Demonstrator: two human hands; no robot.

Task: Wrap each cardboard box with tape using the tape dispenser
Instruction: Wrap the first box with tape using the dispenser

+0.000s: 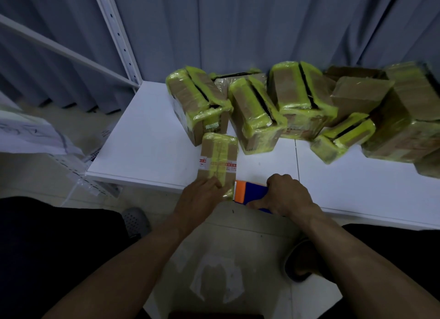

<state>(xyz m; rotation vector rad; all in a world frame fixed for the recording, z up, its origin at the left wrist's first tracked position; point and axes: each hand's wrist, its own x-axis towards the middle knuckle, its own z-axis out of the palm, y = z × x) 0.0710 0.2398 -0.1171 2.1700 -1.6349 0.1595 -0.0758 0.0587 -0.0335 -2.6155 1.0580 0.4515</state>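
Two bare forearms (pixel 147 254) reach up from the bottom toward the near edge of one white surface (pixel 147 137), which is made of two panels with a seam between them. Lying flat, the left hand (pixel 200 196) presses on the near end of one small brown cardboard box (pixel 217 161). A lengthwise strip of yellow tape runs along its top, crossed by a clear band with red print. This box lies at the near edge, its long side pointing toward the far edge. Just right of its near corner, and touching it, sits one blue and orange plastic tape dispenser (pixel 250 192). The right hand (pixel 288 196) grips it with curled fingers, thumb stretched along its near side.

Along the far edge stands a crowded pile of yellow-taped cardboard boxes (pixel 300 99). At least seven can be counted; toward the right corner they overlap and blur, so the exact number cannot be told. One of them (pixel 359 94) shows mostly bare brown cardboard.

Beyond the far edge hangs one grey curtain (pixel 238 28). One white metal rack (pixel 114 30) stands by the far left corner. Two shoes show on the floor, one grey (pixel 135 221) and one darker (pixel 300 259).
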